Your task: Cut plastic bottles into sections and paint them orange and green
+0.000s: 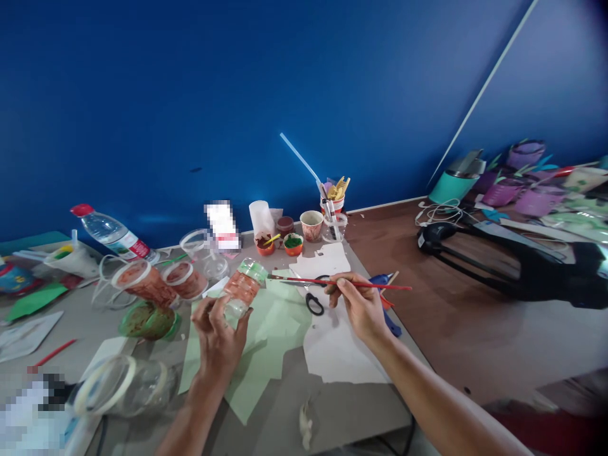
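Observation:
My left hand (pixel 216 329) grips a cut clear plastic bottle piece (pixel 243 286), painted orange-brown in the middle and green at its far end, and tilts it above pale green paper (pixel 266 342). My right hand (pixel 360 304) pinches a thin red-handled paintbrush (pixel 332 281). The brush lies level, and its bristle tip touches the bottle's green end. Black-handled scissors (pixel 313 301) lie on the paper just below the brush.
Other orange-painted bottle pieces (pixel 147 285), a green-rimmed dish (pixel 148 320), a water bottle (pixel 111 234), small paint cups (pixel 293 244) and a cup of tools (pixel 335 201) crowd the grey table (pixel 342 411). A clear jar (pixel 126 386) lies near the front left. A black tripod (pixel 513 259) lies on the floor.

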